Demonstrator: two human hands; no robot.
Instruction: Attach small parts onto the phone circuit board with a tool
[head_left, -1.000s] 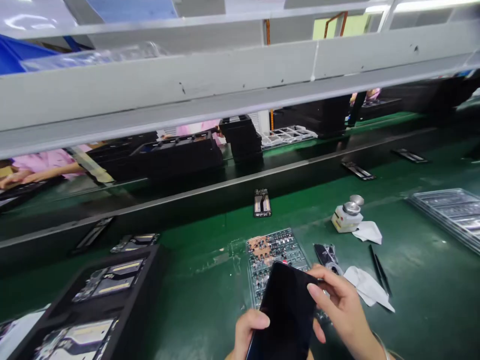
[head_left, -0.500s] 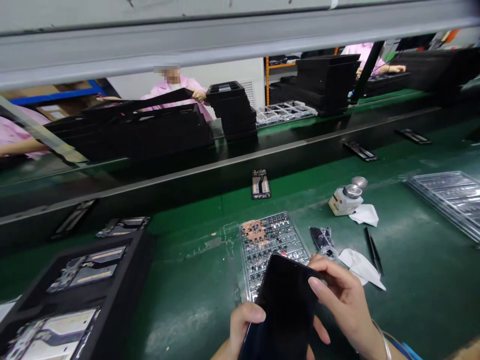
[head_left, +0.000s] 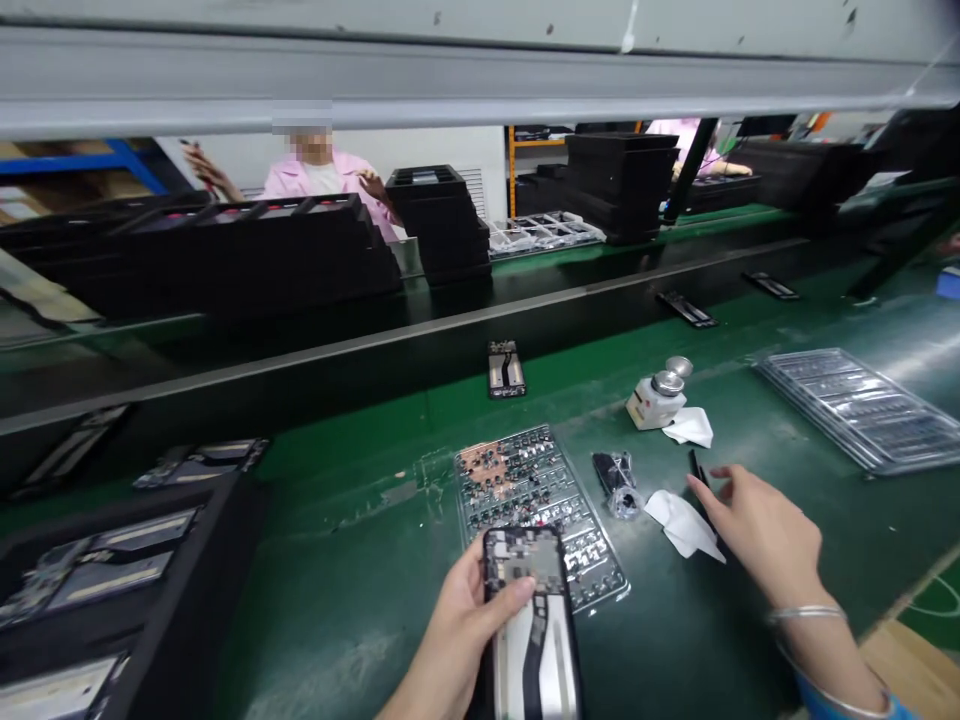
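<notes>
My left hand (head_left: 476, 625) is closed around an opened phone (head_left: 551, 640), its thumb pressed on the circuit board near the top end. The phone's inner side faces up, with a silver battery area and a black flex cable down the middle. To the right, my right hand (head_left: 757, 530) reaches over black tweezers (head_left: 697, 468) lying on the bench. Thumb and forefinger are apart at either side of the tweezers' upper part; contact is unclear. Behind the phone lies a clear plastic tray (head_left: 525, 470) of small parts, partly covered by the phone.
White wipes (head_left: 682, 525), a dark bundle with clear wrap (head_left: 615, 480) and a metal-topped bottle (head_left: 656, 400) lie near my right hand. Black foam trays (head_left: 247, 560) with phones stand left. Stacked clear trays (head_left: 862, 400) sit right. Phones (head_left: 507, 370) rest on the conveyor. Co-workers sit opposite.
The phone has been turned from its black screen side to its open inner side. My right hand has let go of it and moved right to the tweezers. The view has shifted right.
</notes>
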